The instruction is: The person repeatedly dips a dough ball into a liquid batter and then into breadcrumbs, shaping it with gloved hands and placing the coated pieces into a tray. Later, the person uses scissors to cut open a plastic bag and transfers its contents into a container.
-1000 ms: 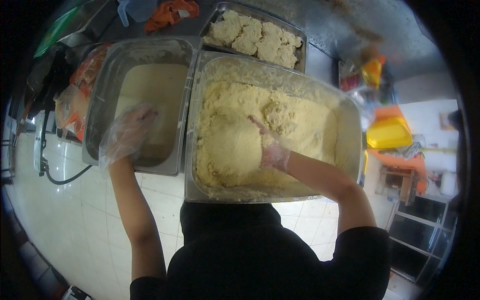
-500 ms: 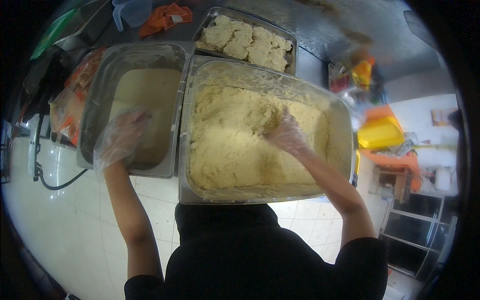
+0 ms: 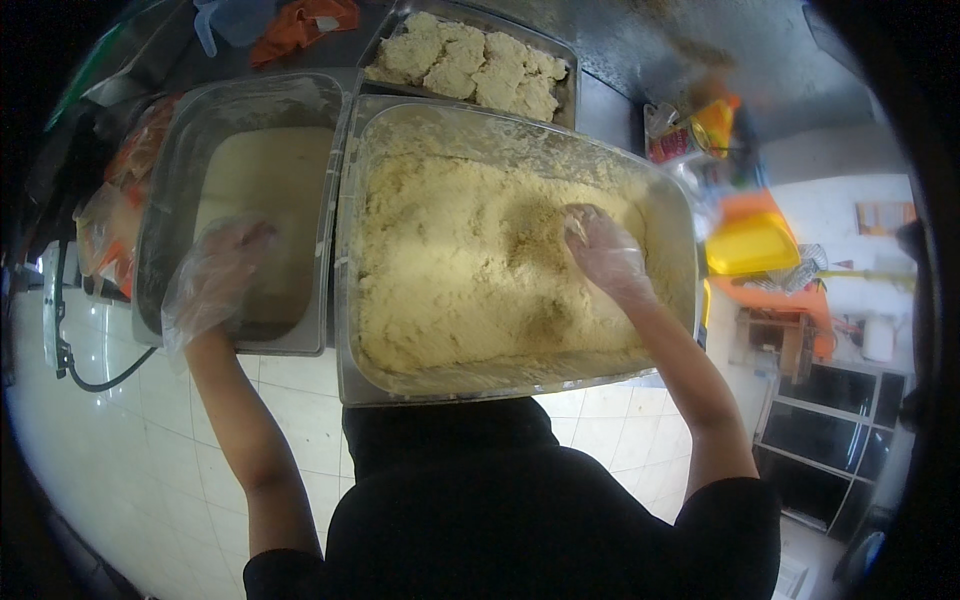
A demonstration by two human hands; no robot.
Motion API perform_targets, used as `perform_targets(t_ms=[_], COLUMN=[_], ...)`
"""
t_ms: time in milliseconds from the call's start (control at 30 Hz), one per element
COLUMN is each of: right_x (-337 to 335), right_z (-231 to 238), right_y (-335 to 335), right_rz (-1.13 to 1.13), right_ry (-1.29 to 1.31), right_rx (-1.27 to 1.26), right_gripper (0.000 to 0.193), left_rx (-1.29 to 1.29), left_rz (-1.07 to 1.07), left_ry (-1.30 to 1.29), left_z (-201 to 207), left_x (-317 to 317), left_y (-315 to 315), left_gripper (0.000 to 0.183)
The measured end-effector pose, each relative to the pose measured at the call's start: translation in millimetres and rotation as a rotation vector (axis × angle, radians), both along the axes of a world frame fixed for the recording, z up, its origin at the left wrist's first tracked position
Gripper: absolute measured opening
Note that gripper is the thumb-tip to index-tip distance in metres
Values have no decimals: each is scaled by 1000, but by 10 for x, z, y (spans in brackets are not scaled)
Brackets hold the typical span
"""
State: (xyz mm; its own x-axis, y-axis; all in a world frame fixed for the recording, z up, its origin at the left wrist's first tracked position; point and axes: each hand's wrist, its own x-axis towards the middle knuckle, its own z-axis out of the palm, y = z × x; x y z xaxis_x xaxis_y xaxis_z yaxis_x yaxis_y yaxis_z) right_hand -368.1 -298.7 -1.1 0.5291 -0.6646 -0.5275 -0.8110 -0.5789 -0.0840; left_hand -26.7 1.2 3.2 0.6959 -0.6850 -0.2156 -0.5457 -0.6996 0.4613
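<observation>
My right hand (image 3: 606,252), in a clear plastic glove, is over the right part of a wide see-through tub (image 3: 345,300) of pale yellow breading flour (image 3: 430,260). Its fingers curl inward, with some pale crumbs at the tips; what they hold, if anything, is hidden. Just left of it a hollow and darker lumpy patch mark the flour. My left hand (image 3: 225,265), in a loose clear glove, hangs over a smaller tub (image 3: 330,230) of milky liquid (image 3: 265,170). Its fingers point right, blurred under the plastic, so their grip does not show.
Behind the flour tub stands a metal tray (image 3: 573,90) of coated pieces (image 3: 480,65). An orange cloth (image 3: 300,30) and a clear jug (image 3: 240,20) lie at the back left. Plastic bags (image 3: 110,230) sit left of the liquid tub. A yellow tray (image 3: 752,245) stands at right.
My right hand has drawn slightly right and its raised thumb has folded in with the fingers. My left hand stays over the liquid tub. The whole view has shifted a little.
</observation>
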Motion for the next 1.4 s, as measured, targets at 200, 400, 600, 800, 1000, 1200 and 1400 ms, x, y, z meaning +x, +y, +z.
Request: perform_targets(t_ms=[200,400,600,800,1000,1200,1400], right_x=[557,459,424,424,52,-255,13], right_z=[-546,-879,-1088,-672,-836,-1170,-688], right_y=[337,520,478,105,303,305,233], right_rz=[218,322,221,780,-8,111,-5], right_ry=[135,-9,-6,351,-26,-133,-185], right_rx=[-206,-285,-281,-638,-210,-327,-134], right_gripper=[70,76,77,72,67,71,70], left_rx=[7,32,53,34,131,78,43], left_rz=[-84,-9,-17,-33,-45,3,59], left_ry=[-59,-37,13,-54,3,-8,103], left_z=[-32,-21,-89,11,70,-81,-68], left_x=[75,29,69,22,31,77,88], left_y=[-16,-65,24,1,-128,-27,8], left_gripper=[40,41,40,38,36,37,33])
